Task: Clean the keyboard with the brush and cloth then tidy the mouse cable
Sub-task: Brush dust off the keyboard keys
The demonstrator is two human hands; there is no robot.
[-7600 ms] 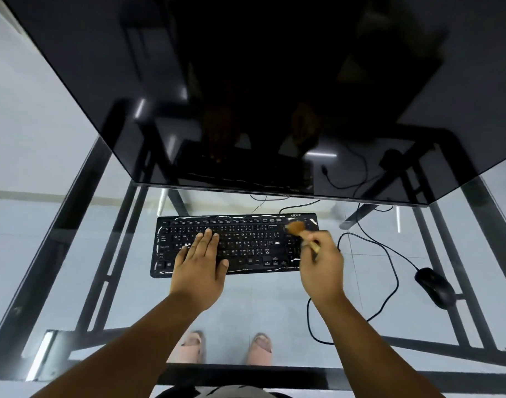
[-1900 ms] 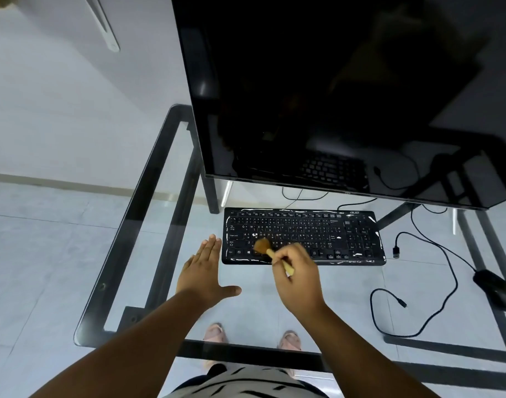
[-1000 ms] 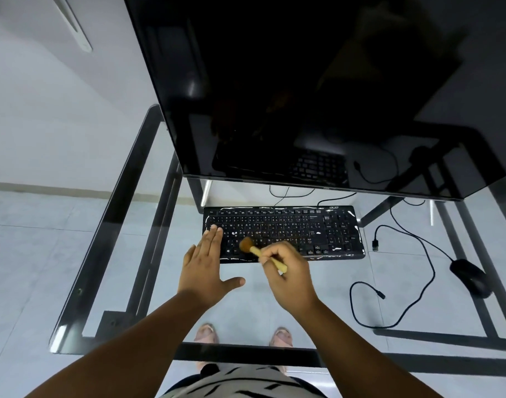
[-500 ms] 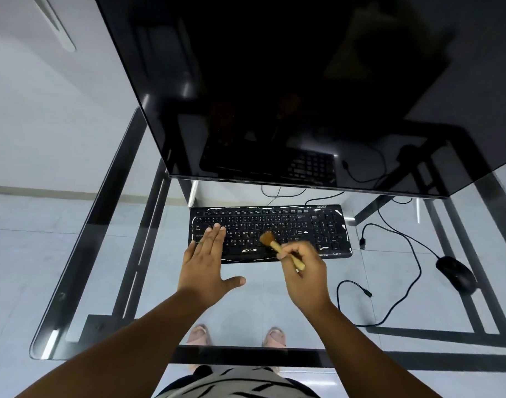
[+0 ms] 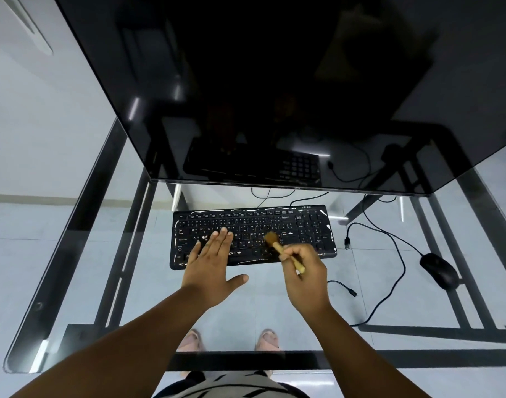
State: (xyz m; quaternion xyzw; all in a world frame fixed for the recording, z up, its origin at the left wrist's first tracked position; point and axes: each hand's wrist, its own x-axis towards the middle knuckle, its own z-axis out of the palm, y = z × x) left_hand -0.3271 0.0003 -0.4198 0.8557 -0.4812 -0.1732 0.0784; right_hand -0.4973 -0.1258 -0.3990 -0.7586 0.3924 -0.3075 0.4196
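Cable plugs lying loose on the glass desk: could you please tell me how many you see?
2: one plug right of the keyboard, another nearer, right of the right hand. Others may be hidden.

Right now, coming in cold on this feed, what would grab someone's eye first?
The big dark monitor fills the top of the view, overhanging a glass desk. Below it lies a black keyboard: the left hand rests flat on its keys while the right hand holds a small brush, bristles on the keys. To the right, a mouse sits with its cable sprawled loose.
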